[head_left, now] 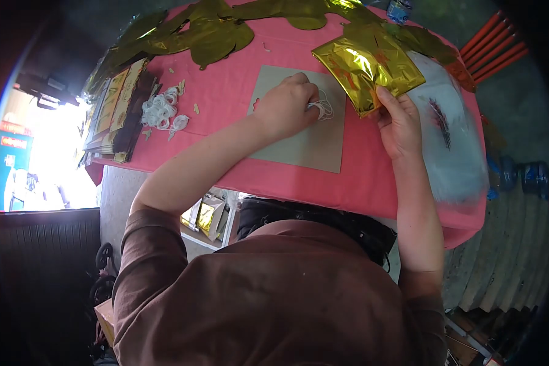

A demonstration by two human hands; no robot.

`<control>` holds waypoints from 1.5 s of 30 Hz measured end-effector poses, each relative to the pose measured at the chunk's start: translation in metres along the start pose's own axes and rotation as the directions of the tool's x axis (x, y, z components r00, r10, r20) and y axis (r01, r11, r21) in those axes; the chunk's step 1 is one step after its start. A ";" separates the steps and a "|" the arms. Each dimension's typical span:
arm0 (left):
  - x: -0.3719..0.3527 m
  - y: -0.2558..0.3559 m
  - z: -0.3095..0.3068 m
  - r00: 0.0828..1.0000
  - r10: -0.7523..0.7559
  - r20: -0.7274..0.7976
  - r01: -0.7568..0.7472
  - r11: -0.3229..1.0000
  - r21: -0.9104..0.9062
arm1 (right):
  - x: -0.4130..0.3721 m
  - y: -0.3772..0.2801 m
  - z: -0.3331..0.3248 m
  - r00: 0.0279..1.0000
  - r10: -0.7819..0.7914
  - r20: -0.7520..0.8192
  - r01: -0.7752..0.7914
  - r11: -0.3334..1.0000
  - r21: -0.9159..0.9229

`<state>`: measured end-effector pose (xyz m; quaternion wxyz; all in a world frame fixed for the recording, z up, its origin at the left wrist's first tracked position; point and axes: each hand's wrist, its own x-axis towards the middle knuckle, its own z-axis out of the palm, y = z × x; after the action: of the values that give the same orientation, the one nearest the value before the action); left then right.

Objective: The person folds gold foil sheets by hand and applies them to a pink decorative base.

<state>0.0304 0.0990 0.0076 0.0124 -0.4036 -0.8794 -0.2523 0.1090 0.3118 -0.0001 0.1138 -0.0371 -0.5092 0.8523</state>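
My left hand (291, 105) is closed above a grey board (305, 149), with loops of white string (325, 108) showing at its fingers. My right hand (401, 125) pinches the lower corner of a shiny gold foil packet (369, 67), thumb on top. The packet is held over the board's upper right corner, and its surface is creased. A red mark shows at the board's left edge, beside my left wrist.
On the pink cloth (219, 116), a pile of white string loops (161, 110) lies left, beside stacked printed packets (113, 113). Gold foil balloons (216, 30) line the far edge. Clear plastic film (448, 140) lies right. Red tubes (494, 49) stand beyond.
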 end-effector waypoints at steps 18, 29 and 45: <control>-0.008 0.003 -0.011 0.998 -0.069 0.012 0.070 0.987 -0.145 | -0.003 -0.003 0.008 0.997 0.029 -0.067 -0.031 0.999 -0.029; -0.031 -0.038 -0.064 0.958 -0.286 0.023 0.272 0.880 -0.390 | -0.004 -0.012 0.017 0.933 0.312 0.179 -0.284 0.944 -0.169; -0.020 -0.015 -0.012 0.912 0.400 -0.084 -0.407 0.910 -0.076 | 0.012 -0.003 0.040 0.722 0.692 0.002 -0.541 0.566 -0.622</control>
<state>0.0310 0.0710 0.0065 0.0750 -0.5680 -0.7636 -0.2979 0.0905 0.2814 0.0229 -0.2746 -0.1412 -0.7073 0.6359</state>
